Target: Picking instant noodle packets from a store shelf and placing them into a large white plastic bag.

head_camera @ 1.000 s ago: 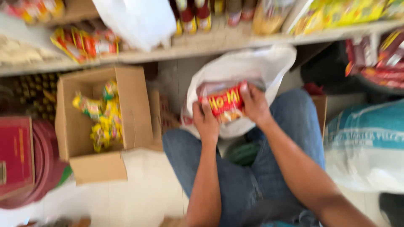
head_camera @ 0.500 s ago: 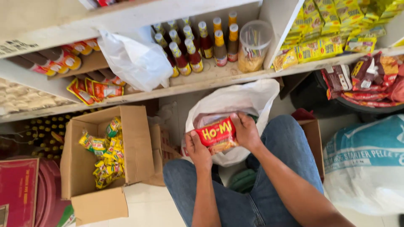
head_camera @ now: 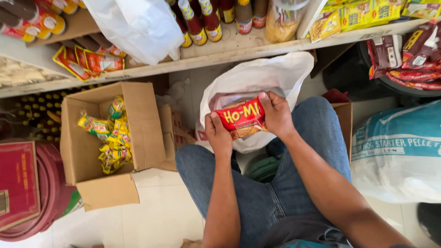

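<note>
Hands hold red packet over white bag.

Left hand and right hand: both bare, no gloves, rings or watch visible. Forearms uncovered, no sleeves in view. Blue denim jeans on both legs, seams visible; dark grey shirt hem at lower edge.

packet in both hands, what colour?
Red packet with yellow lettering, held between left hand and right hand; head view.
</note>
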